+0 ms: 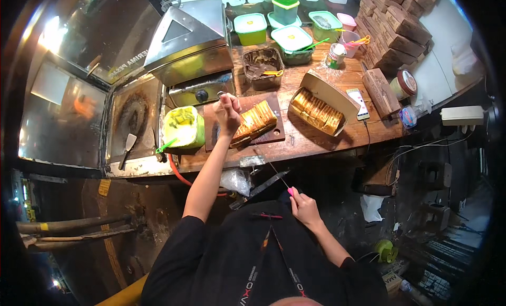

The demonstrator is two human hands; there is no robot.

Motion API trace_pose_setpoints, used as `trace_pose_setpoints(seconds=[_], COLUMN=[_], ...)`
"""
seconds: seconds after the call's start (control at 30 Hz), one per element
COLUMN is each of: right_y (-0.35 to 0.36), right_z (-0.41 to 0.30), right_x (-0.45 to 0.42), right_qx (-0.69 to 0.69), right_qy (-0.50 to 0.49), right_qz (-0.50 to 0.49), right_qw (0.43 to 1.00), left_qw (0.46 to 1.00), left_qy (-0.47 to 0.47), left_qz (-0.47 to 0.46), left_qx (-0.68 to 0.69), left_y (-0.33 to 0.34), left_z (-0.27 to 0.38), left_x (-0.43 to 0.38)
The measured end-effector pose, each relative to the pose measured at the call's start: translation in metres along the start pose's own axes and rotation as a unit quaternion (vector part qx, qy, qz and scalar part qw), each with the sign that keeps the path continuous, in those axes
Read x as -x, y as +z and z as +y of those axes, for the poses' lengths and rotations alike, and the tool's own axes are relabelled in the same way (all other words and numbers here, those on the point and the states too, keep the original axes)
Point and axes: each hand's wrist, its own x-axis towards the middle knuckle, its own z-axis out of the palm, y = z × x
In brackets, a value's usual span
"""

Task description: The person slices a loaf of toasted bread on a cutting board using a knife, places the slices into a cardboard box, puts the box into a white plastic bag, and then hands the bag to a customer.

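My left hand [228, 111] is raised over the left end of a sliced toasted loaf [259, 120] on a wooden cutting board [279, 128]; its fingers are bent, with a small metal piece at the fingertips that I cannot make out. Low in front of my body, my right hand [306, 208] grips the pink handle of a thin-bladed knife [281, 179], whose blade points up and left towards the table edge. Another sliced loaf [318, 111] lies in an open cardboard box [331, 84]. Left of the board stands a green tub of yellow spread [182, 126] with a green utensil in it.
A chocolate spread tub [263, 67], lidded containers [291, 39] and a charging phone [357, 104] stand on the wooden table. At left are a metal toaster box [191, 41] and a griddle [132, 120] with a spatula [127, 148]. Brown boxes [399, 37] are stacked at back right.
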Motion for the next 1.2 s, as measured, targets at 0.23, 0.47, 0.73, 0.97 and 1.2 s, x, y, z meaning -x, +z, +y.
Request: trace_pose_setpoints(seconds=[0.23,0.47,0.73,0.97,1.2], right_y=[0.003,-0.021,0.024,0.004,0.033], right_z=[-0.033,-0.057,-0.080,-0.104,-0.084], right_x=[-0.063,-0.048,-0.116,-0.129,-0.129], right_qx=[0.021,0.012,0.021,0.075,0.009], right_qy=[-0.001,0.016,0.029,0.057,0.040], right_qz=[0.018,-0.016,-0.034,-0.145,-0.102], right_qw=[1.000,1.000,0.999,0.985,0.994], left_qw=[0.998,0.997,0.998,1.000,1.000], left_qy=[0.019,0.035,-0.037,-0.008,0.005], left_qz=[-0.056,-0.029,-0.040,-0.005,0.011], left_qx=[-0.019,0.055,0.027,0.019,0.009], left_y=[0.010,-0.025,-0.025,-0.030,-0.030], left_z=[0.031,0.052,0.014,0.013,0.014], left_x=[-0.007,-0.022,-0.003,0.006,0.004])
